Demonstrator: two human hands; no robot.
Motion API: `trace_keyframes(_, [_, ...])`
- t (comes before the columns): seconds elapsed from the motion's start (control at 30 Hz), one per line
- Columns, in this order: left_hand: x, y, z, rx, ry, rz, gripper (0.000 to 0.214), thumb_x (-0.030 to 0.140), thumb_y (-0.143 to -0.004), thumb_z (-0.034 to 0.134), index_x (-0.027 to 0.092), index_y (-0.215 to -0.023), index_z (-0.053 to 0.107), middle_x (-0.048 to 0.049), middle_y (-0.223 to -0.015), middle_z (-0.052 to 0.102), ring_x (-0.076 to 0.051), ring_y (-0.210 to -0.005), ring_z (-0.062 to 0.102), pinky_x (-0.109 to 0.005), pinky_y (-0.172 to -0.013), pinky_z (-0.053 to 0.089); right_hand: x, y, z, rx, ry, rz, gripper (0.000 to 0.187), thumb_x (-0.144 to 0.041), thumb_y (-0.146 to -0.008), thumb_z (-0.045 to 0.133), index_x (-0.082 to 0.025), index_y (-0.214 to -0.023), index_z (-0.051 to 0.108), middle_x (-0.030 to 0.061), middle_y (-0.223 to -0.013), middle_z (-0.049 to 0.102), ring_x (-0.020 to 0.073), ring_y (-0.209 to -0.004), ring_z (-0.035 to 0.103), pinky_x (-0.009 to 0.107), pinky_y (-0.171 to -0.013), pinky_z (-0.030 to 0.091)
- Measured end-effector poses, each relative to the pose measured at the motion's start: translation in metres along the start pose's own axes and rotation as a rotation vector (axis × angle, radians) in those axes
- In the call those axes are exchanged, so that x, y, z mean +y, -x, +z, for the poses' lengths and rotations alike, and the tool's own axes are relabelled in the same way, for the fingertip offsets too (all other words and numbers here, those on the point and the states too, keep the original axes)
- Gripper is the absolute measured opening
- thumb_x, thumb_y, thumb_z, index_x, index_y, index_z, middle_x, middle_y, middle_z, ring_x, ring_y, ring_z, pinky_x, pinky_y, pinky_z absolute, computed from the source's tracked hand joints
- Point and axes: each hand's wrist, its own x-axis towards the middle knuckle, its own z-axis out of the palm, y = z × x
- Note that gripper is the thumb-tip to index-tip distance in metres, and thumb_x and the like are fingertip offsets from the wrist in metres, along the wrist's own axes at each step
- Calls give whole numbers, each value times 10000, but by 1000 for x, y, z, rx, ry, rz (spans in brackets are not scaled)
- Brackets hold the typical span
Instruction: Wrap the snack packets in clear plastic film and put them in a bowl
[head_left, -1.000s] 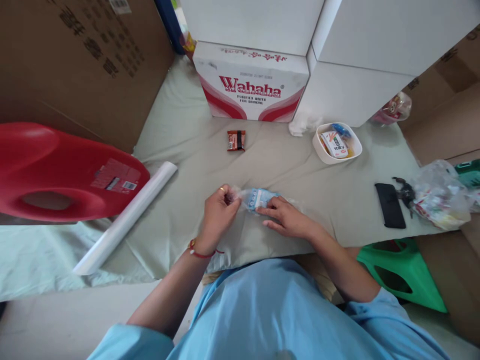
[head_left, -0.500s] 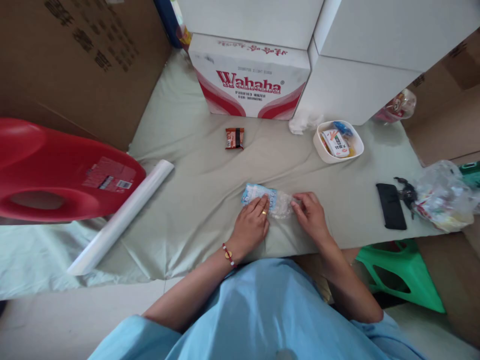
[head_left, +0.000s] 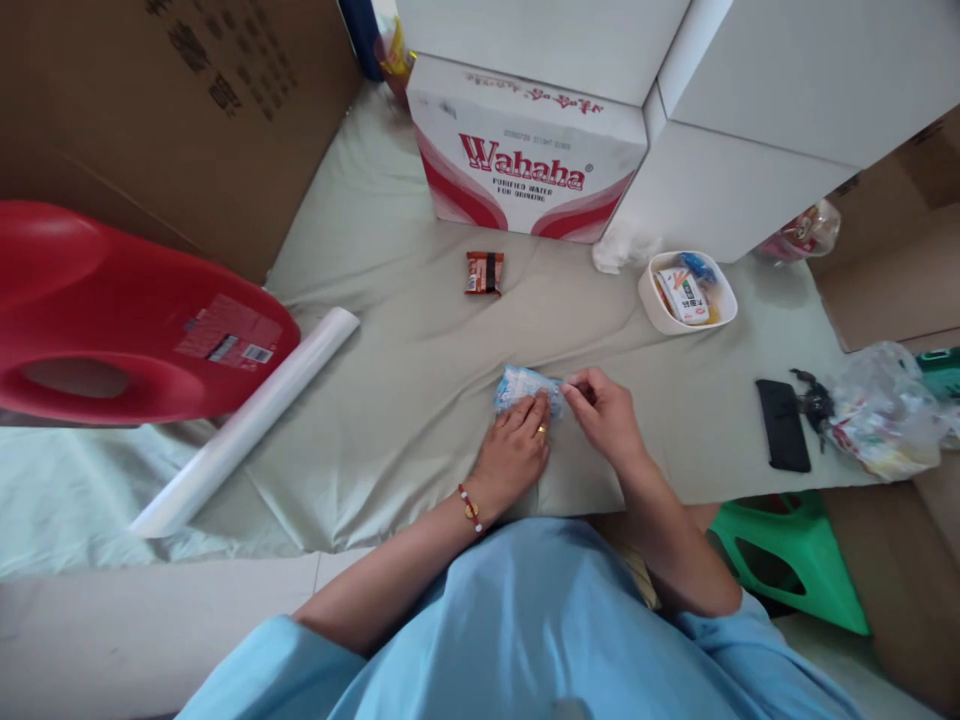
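Observation:
A small blue-and-white snack packet point(head_left: 517, 386) wrapped in clear film lies on the pale green cloth point(head_left: 390, 380) in front of me. My left hand point(head_left: 516, 452) rests flat on the packet's near side, fingers stretched out over it. My right hand point(head_left: 604, 412) is at the packet's right end, its fingers pinched together on the clear film there. The two hands almost touch above the packet.
A brown snack packet point(head_left: 484, 272) lies farther back. A white bowl point(head_left: 686, 293) of packets stands at the right, then a black phone point(head_left: 782, 438) and a clear bag point(head_left: 885, 410). A white roll point(head_left: 247, 430), a red stool point(head_left: 112, 320), a Wahaha box point(head_left: 529, 160), a green stool point(head_left: 795, 560).
My left hand left the packet's left end and now lies on top of it. My right hand slid from its right side inward to pinch the film. The packet looks more tightly gathered.

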Motion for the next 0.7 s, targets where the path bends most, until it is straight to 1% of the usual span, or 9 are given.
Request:
trace_keyframes(0.1, [0, -1, 3, 8, 20, 22, 401, 149, -1000, 514, 68, -1362, 667, -198, -1419, 690, -306, -1396, 579, -478, -1168, 473, -27, -26, 27, -118, 279, -44, 127, -244, -1000, 563, -203, -938, 667, 62, -926, 734, 188, -847, 656, 283, -776, 462])
trace_keyframes(0.2, [-2, 4, -3, -10, 88, 76, 326, 131, -985, 520, 74, -1235, 723, -206, -1271, 741, -313, -1300, 635, -525, -1168, 484, -44, -40, 50, -227, 499, -34, 178, -190, -1036, 505, -183, -1022, 682, 107, -1043, 728, 208, -906, 652, 294, -793, 456])
trace_keyframes(0.27, [-7, 13, -13, 22, 175, 112, 315, 147, -980, 524, 100, -1214, 730, -193, -1242, 746, -309, -1298, 634, -546, -1187, 476, -48, -39, 59, -254, 552, -36, 222, -190, -1067, 459, -172, -1093, 678, 127, -1087, 708, 226, -926, 647, 312, -807, 465])
trace_keyframes(0.37, [-20, 34, -30, 140, 331, 118, 304, 167, -990, 501, 176, -1176, 741, -128, -1174, 781, -272, -1253, 669, -545, -1205, 463, -45, -25, 65, -226, 577, -66, 260, -241, -1101, 420, -171, -1144, 667, 153, -1138, 672, 267, -998, 632, 359, -865, 488])
trace_keyframes(0.43, [-32, 47, -39, 218, 405, 32, 287, 173, -996, 493, 220, -1129, 744, -90, -1126, 799, -244, -1170, 711, -518, -1162, 496, -41, -11, 69, -189, 584, -122, 285, -360, -1101, 473, -165, -1215, 648, 180, -1196, 642, 310, -1086, 603, 411, -935, 491])
trace_keyframes(0.53, [-48, 57, -46, 282, 459, -173, 233, 225, -1011, 503, 230, -1003, 736, -67, -1003, 803, -228, -1009, 741, -442, -978, 579, -35, 6, 76, -149, 570, -209, 571, -570, -1016, 609, -134, -1384, 571, 233, -1283, 597, 378, -1177, 542, 502, -1011, 470])
trace_keyframes(0.6, [-53, 57, -48, 303, 491, -265, 237, 259, -1021, 499, 226, -943, 721, -54, -942, 792, -216, -930, 737, -393, -884, 591, -32, 11, 80, -104, 559, -238, 679, -630, -976, 642, -136, -1430, 541, 243, -1288, 594, 391, -1161, 530, 525, -998, 471])
trace_keyframes(0.63, [-55, 56, -49, 314, 507, -293, 240, 264, -1022, 495, 225, -937, 716, -50, -940, 790, -209, -918, 735, -375, -867, 590, -31, 11, 82, -79, 559, -244, 664, -631, -976, 641, -147, -1421, 550, 236, -1272, 602, 387, -1143, 532, 521, -986, 475])
trace_keyframes(0.7, [-54, 52, -51, 349, 531, -320, 234, 257, -1018, 494, 225, -954, 716, -46, -961, 787, -201, -938, 734, -359, -885, 586, -33, 10, 83, -60, 576, -240, 554, -583, -1006, 618, -167, -1371, 590, 216, -1238, 618, 371, -1113, 540, 504, -965, 483])
